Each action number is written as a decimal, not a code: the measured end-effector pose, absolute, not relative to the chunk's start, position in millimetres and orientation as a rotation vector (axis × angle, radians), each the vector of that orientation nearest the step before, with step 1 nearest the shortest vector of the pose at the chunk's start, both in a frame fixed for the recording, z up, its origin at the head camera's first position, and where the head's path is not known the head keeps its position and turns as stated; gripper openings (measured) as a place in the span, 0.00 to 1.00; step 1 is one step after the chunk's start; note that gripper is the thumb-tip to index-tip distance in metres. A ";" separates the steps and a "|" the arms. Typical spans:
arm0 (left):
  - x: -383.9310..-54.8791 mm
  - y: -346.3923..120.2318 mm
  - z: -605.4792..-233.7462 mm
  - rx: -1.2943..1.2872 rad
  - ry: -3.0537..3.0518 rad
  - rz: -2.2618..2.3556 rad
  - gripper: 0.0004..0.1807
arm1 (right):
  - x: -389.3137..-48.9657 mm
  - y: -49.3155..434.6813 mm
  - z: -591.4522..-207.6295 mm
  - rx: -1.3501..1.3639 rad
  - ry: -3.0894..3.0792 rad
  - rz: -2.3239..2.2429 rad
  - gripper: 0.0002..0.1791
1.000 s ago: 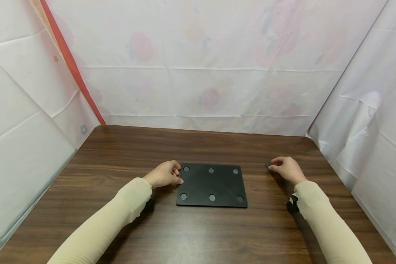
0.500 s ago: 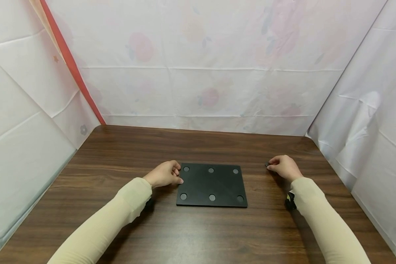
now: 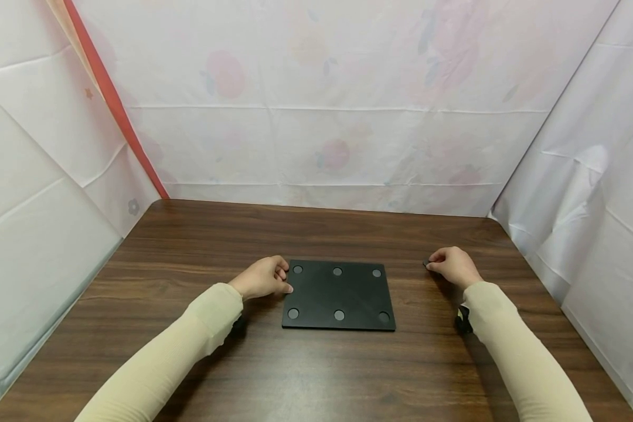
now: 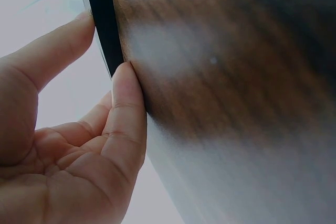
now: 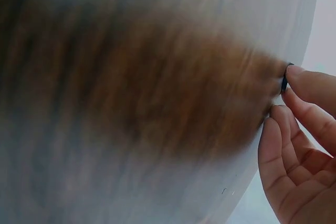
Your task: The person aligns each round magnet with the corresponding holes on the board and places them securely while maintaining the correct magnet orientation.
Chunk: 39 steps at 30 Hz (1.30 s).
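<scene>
A flat black rectangular board [image 3: 337,293] with several round grey spots lies on the table. My left hand [image 3: 261,277] holds its left edge, the thumb resting over the top. In the left wrist view the board's thin edge [image 4: 102,9] sits between the thumb and a fingertip. To the right of the board, my right hand [image 3: 455,266] pinches a small, thin black disc [image 3: 426,264] just above or on the table; I cannot tell which. Only a sliver of the disc [image 5: 285,80] shows between thumb and finger in the right wrist view.
The dark wood-grain table [image 3: 316,375] has rounded far corners. A white printed curtain [image 3: 316,146] hangs behind it, with white sheets at both sides. A red strip [image 3: 116,105] runs down the left corner.
My right hand has shifted slightly left and the disc has tipped a little in its fingers. The left hand and the board have stayed put.
</scene>
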<state>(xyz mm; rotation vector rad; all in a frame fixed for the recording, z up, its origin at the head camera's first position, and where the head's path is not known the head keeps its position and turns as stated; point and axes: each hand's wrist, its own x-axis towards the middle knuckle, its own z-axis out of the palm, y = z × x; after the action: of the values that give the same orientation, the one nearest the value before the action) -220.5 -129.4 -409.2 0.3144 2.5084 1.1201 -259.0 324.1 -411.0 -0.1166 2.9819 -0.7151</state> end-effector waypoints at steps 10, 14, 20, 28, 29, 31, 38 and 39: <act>-220.9 -129.2 -409.4 0.307 2.510 1.124 0.29 | -260.0 324.4 -411.6 -0.144 2.993 -0.696 0.12; -221.7 -129.2 -410.1 0.308 2.517 1.123 0.29 | -259.2 323.4 -410.7 -0.143 2.988 -0.690 0.12; -221.8 -129.1 -410.3 0.310 2.521 1.120 0.29 | -258.1 323.1 -410.8 -0.149 2.995 -0.678 0.12; -222.4 -129.0 -411.2 0.319 2.530 1.117 0.29 | -255.6 324.4 -411.3 -0.147 3.001 -0.690 0.13; -222.5 -128.8 -411.1 0.318 2.530 1.118 0.28 | -255.3 324.8 -411.3 -0.142 3.002 -0.696 0.13; -222.6 -128.8 -411.0 0.314 2.529 1.117 0.28 | -254.5 325.7 -410.9 -0.142 3.002 -0.710 0.13; -221.8 -128.1 -409.9 0.306 2.528 1.117 0.28 | -250.1 325.2 -408.5 -0.133 2.978 -0.765 0.13; -221.6 -127.8 -409.4 0.307 2.533 1.113 0.27 | -249.1 324.5 -407.9 -0.134 2.973 -0.772 0.13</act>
<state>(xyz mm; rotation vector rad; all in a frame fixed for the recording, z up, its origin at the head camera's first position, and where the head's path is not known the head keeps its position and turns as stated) -221.6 -127.8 -409.4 0.3074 2.5326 1.1130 -249.1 324.5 -407.9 -0.1344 2.9729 -0.7716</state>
